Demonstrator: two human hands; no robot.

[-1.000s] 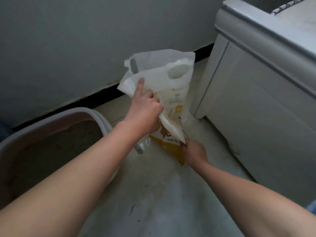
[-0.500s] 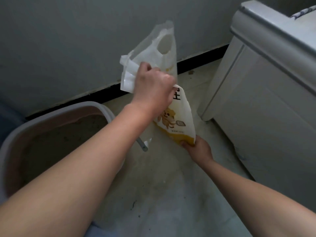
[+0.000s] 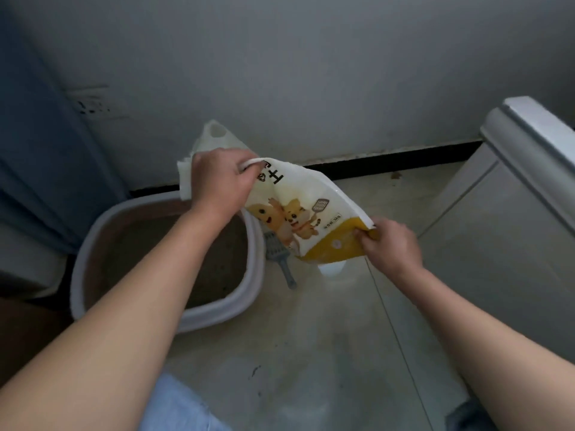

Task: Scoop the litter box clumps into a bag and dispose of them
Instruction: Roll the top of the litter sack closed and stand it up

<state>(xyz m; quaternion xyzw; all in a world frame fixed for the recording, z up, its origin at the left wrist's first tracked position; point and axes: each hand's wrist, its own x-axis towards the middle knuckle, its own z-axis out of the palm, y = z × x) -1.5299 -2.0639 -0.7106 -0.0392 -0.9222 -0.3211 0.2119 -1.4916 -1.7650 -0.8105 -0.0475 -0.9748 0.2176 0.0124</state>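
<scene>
While left hand (image 3: 222, 181) grips bag (image 3: 306, 197) top, right hand (image 3: 392, 244) pinches corner

Person, head view. Left hand (image 3: 222, 185): bare. Left forearm (image 3: 130, 306): bare along its whole visible length, from the wrist to the lower left edge of the frame, looming broad near the lens. Right hand (image 3: 390, 244): bare. Right forearm (image 3: 466, 331): bare likewise, from the wrist to the lower right edge. Clothing — a patch of light blue fabric (image 3: 183, 405) at the bottom edge between the two arms, soft and faintly creased; the garment it belongs to cannot be told. A smaller patch of dark grey-blue fabric (image 3: 466, 415) sits at the bottom edge beneath the right forearm — blurred, garment not identifiable. Nail and skin detail is lost to dim light.
</scene>
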